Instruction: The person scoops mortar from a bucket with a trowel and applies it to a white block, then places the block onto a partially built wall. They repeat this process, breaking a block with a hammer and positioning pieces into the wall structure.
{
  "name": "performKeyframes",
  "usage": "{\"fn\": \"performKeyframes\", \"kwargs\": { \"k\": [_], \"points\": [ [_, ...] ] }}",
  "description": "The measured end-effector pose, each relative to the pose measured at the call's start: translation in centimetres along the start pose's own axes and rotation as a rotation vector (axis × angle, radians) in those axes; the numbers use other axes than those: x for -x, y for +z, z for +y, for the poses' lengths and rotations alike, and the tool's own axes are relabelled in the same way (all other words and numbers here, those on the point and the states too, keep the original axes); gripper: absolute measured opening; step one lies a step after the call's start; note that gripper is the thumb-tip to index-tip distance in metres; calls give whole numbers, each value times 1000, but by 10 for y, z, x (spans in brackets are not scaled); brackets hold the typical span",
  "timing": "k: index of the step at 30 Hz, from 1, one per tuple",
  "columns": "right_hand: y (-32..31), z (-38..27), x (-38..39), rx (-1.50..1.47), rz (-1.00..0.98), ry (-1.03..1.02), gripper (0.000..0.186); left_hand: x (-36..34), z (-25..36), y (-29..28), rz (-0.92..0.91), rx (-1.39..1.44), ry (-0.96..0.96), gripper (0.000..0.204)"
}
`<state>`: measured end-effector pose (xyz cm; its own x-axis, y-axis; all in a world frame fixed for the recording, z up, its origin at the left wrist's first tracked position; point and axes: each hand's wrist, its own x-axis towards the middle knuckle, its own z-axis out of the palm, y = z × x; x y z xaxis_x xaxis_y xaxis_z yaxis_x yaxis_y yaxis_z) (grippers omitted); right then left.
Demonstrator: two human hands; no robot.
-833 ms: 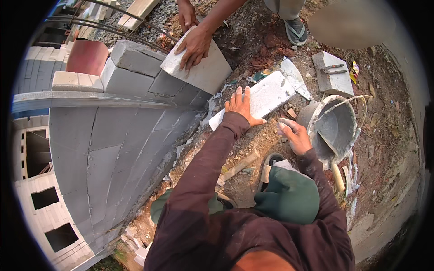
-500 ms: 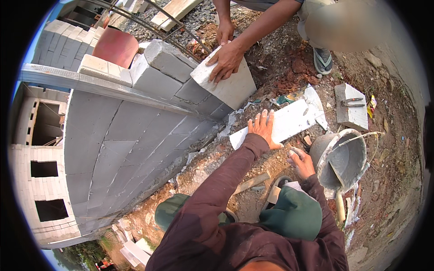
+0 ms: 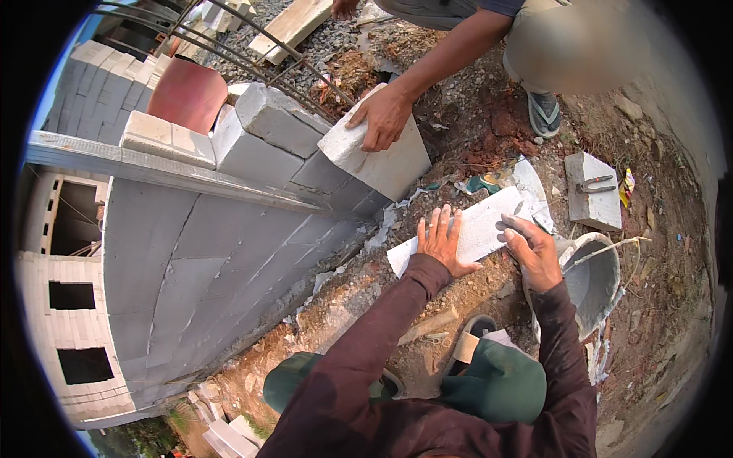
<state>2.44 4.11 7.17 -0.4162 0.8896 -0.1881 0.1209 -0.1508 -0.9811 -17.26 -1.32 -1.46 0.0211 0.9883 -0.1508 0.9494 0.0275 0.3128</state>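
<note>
A white lightweight block [image 3: 489, 229] lies on the ground in front of me. My left hand [image 3: 441, 243] rests flat on its left part with the fingers spread. At the block's right end is my right hand [image 3: 536, 256], its thumb and fingers apart over the edge; whether it touches the block is hard to tell. Just right of that hand stands a grey mortar bucket [image 3: 598, 269], partly covered by my wrist. Beyond my block, a co-worker's hand [image 3: 385, 114] sits on another pale block [image 3: 401, 156] at the end of the grey block wall [image 3: 229, 244].
A long metal straightedge [image 3: 175, 169] runs along the wall. Steel bars [image 3: 267, 72] stick out behind it, near a red curved sheet [image 3: 187, 95]. To the right, a block piece [image 3: 592, 191] carries a small tool [image 3: 597, 183]. The co-worker's sandalled foot [image 3: 544, 114] stands beyond.
My right hand has moved up from beside the bucket to the block's right end. My left hand stays on the block. One of the co-worker's hands has left the wall block and drawn back.
</note>
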Motion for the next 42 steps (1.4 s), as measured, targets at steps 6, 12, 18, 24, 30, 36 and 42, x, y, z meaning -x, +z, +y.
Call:
{"fn": "performKeyframes", "kwargs": {
  "k": [6,12,18,24,30,36,42],
  "points": [
    [3,-29,-140,366,-107,-126,34,-1,0,-8,49,-16,38,113],
    [24,28,-273,853,-331,86,42,-5,-2,-1,47,91,67,111],
    [73,54,-319,1067,-483,226,56,-7,-3,-7,53,86,63,115],
    [95,65,-353,1102,-519,233,63,-2,-3,1,101,107,64,115],
    [100,63,-352,1040,-467,225,60,1,-3,-3,110,67,57,113],
    [62,39,-315,1049,-418,234,50,0,2,-4,110,56,64,113],
    [38,-31,-198,1070,-309,-26,47,3,1,-1,167,1,88,111]
  ]
}}
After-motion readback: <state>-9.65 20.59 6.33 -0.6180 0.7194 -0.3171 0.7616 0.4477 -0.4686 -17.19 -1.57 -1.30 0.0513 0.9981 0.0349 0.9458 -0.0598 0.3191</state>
